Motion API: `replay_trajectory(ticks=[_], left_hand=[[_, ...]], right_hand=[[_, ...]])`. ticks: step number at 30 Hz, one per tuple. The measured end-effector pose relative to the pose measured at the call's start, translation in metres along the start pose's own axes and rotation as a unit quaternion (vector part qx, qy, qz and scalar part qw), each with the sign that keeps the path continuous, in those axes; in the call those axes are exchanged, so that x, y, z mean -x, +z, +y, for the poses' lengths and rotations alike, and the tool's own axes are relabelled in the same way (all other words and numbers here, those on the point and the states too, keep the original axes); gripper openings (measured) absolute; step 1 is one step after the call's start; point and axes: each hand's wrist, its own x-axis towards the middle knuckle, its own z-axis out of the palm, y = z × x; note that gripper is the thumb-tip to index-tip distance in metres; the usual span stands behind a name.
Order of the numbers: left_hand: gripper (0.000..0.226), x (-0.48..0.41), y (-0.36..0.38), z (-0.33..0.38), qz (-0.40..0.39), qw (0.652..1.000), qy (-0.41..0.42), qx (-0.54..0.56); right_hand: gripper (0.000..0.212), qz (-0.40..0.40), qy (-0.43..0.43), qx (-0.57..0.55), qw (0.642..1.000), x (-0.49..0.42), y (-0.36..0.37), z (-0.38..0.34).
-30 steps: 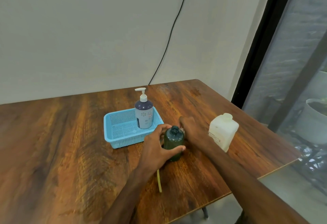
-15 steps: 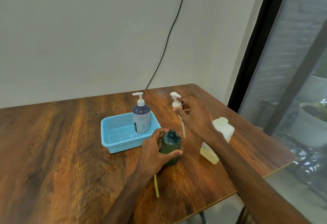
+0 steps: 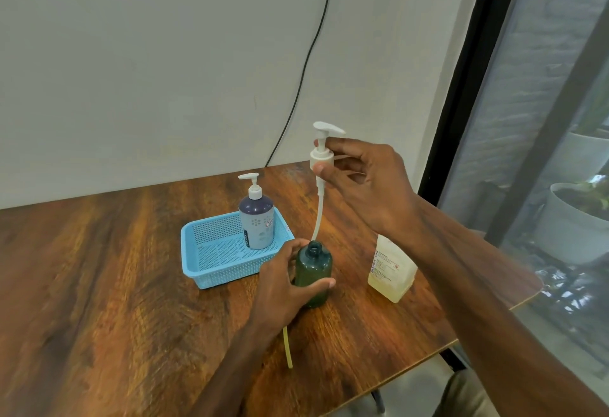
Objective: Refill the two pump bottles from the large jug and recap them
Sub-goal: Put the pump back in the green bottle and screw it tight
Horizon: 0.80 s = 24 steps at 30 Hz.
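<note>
The left grip (image 3: 283, 284) is wrapped round the green bottle (image 3: 314, 273), with the thumb laid across its front and the fingers curled round its far side. The bare left forearm is extended from the bottom edge of the view, the wrist nearly straight. The right grip (image 3: 365, 185) is held well above the left. The collar of the white pump (image 3: 321, 152) is pinched in it, thumb below and forefinger above, the other fingers loosely bent. The right forearm is stretched in from the lower right, also bare.

A blue basket (image 3: 227, 273) sits on the wooden table (image 3: 99, 284), black cable (image 3: 309, 54) behind.
</note>
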Motion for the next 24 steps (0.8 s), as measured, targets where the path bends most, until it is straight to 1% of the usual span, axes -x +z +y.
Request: replay_trajectory(ticks=[5, 8, 11, 15, 19, 22, 24], left_hand=[[0.074, 0.0, 0.0, 0.001, -0.001, 1.0, 0.008, 0.0], [0.077, -0.001, 0.0, 0.0, 0.0, 1.0, 0.008, -0.002], [0.078, -0.001, -0.001, 0.0, 0.001, 1.0, 0.006, -0.008], [0.075, 0.0, -0.001, 0.002, 0.008, 1.0, 0.015, -0.006], [0.073, 0.001, -0.002, 0.003, 0.015, 1.0, 0.017, -0.008], [0.071, 0.001, -0.001, 0.004, 0.008, 1.0, 0.009, -0.012], [0.071, 0.001, 0.0, 0.005, 0.005, 1.0, 0.007, -0.017]], right_hand=[[0.04, 0.006, -0.02, -0.002, 1.0, -0.003, -0.006, -0.01], [0.039, -0.018, -0.015, 0.012, 1.0, -0.003, -0.005, -0.01], [0.041, -0.056, 0.017, 0.026, 0.998, 0.002, 0.001, -0.003], [0.04, -0.066, 0.05, 0.06, 0.995, 0.015, 0.015, 0.015], [0.042, -0.086, 0.136, 0.093, 0.983, 0.039, 0.028, 0.038], [0.043, -0.078, 0.165, 0.106, 0.977, 0.053, 0.032, 0.046], [0.043, -0.066, 0.169, 0.101, 0.978, 0.056, 0.032, 0.047]])
